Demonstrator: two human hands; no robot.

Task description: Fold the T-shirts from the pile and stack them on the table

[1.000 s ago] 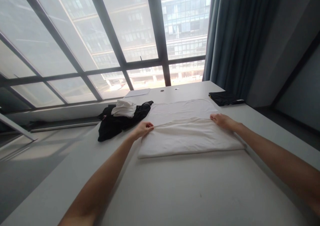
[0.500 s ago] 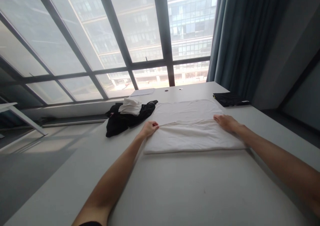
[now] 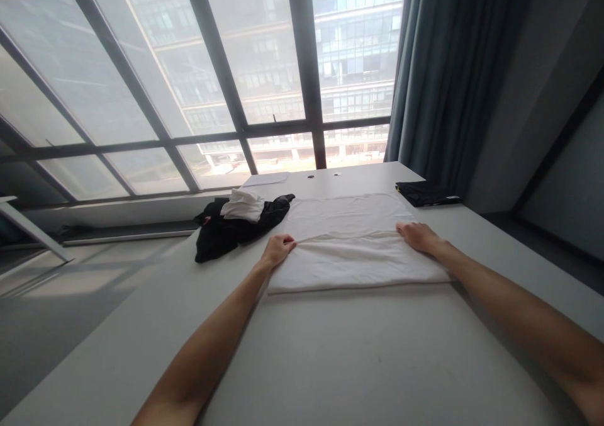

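White cloth (image 3: 356, 262) lying on table (image 3: 330, 357), partly doubled over. Left hand (image 3: 278, 250) grip pinching one end of the folded edge, right hand (image 3: 418, 236) pinching the other. Black clothing (image 3: 224, 238) near, to the left.

The person's bare left hand (image 3: 278, 250) and bare right hand (image 3: 419, 236) pinch opposite ends of the folded-over edge of a white cloth garment (image 3: 352, 259) on a smooth white table (image 3: 368, 357); a crumpled black fabric heap (image 3: 224, 234), topped by a bunched white cloth (image 3: 242, 205), lies left, a flat folded black garment (image 3: 422, 193) right.
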